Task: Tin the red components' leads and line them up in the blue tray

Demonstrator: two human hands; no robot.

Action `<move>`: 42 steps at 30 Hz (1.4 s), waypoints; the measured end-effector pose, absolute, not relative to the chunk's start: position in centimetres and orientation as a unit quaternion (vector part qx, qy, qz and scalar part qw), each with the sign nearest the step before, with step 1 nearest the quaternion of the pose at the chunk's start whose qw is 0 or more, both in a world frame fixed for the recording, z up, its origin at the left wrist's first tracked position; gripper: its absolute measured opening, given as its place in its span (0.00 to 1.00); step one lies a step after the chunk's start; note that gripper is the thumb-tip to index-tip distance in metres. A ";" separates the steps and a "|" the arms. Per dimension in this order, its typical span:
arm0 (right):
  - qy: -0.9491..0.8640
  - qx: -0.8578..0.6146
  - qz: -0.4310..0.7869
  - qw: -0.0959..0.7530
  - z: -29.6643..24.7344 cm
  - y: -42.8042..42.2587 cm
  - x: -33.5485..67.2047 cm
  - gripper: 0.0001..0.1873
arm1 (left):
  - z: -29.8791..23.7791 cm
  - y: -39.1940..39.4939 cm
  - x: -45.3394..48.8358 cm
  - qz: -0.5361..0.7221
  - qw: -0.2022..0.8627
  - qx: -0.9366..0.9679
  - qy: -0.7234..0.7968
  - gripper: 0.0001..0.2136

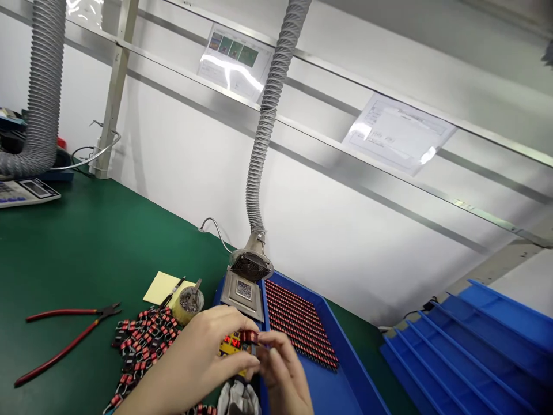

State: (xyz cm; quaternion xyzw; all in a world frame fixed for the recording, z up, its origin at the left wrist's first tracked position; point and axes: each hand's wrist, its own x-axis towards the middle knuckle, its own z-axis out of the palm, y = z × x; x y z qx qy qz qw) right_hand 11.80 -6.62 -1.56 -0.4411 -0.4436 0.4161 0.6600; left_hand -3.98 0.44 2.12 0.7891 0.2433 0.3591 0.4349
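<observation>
My left hand (211,346) pinches a small red-and-black wound coil (249,336) between thumb and fingers. From the other side, my right hand (285,372) closes its fingertips at the coil's right end. Just behind the hands, a yellow device with a red digit display (232,342) is partly covered by my left fingers. A square metal block with a shiny grey center (243,290) lies beyond. To the left, a loose pile of similar red-and-black coils (149,340) spreads out, partly hidden by my forearm.
A blue tray (345,360) holds neat rows of coils (298,323). Over the block hangs an exhaust hose (264,124). Red-handled pliers (82,334), a jar (188,304) and yellow paper (158,287) lie left on the green table (108,236). Blue bins (475,346) stand right.
</observation>
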 end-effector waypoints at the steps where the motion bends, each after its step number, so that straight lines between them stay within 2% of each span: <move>1: -0.430 -0.437 0.392 0.686 -1.4 -6.1 12.1 0.15 | 2.2 0.4 -3.8 0.363 0.439 0.787 0.236 0.08; 4: -0.418 -0.416 0.357 0.724 -1.5 -5.2 12.4 0.14 | 2.3 0.2 -3.0 0.368 0.450 0.788 0.205 0.12; 8: -0.401 -0.363 0.431 0.723 -2.1 -4.9 12.6 0.11 | 2.0 0.2 -2.1 0.374 0.495 0.759 0.196 0.16; 12: -0.346 -0.353 0.439 0.751 -2.5 -4.9 12.9 0.15 | 1.5 0.2 -1.2 0.389 0.533 0.728 0.186 0.20; 15: -0.294 -0.345 0.466 0.760 -2.8 -5.1 12.7 0.16 | 1.0 0.3 -0.3 0.413 0.593 0.670 0.169 0.16; 19: -0.254 -0.323 0.496 0.765 -3.1 -4.9 11.8 0.16 | -0.1 0.4 1.3 0.485 0.683 0.524 0.153 0.01; 22: -0.258 -0.317 0.517 0.752 -3.5 -4.7 11.2 0.15 | -0.7 0.2 2.2 0.526 0.725 0.409 0.178 0.08; 26: -0.274 -0.298 0.555 0.727 -3.9 -4.6 11.1 0.14 | -0.5 0.1 1.9 0.571 0.721 0.336 0.200 0.14; 31: -0.261 -0.280 0.559 0.736 -4.0 -4.7 11.6 0.14 | 0.1 0.6 0.0 0.659 0.673 0.274 0.194 0.13; 33: -0.248 -0.278 0.554 0.745 -4.0 -4.9 11.7 0.15 | 0.0 0.5 -0.2 0.599 0.674 0.386 0.194 0.15; 36: -0.239 -0.286 0.540 0.754 -3.9 -5.0 11.6 0.18 | -0.5 -0.3 0.3 0.452 0.664 0.566 0.187 0.24; 38: -0.252 -0.300 0.519 0.760 -3.8 -4.9 11.8 0.20 | -0.7 -0.7 0.8 0.417 0.661 0.597 0.182 0.23; 42: -0.344 -0.316 0.445 0.765 -3.3 -4.9 13.7 0.11 | -0.3 -1.0 0.9 0.409 0.714 0.551 0.140 0.23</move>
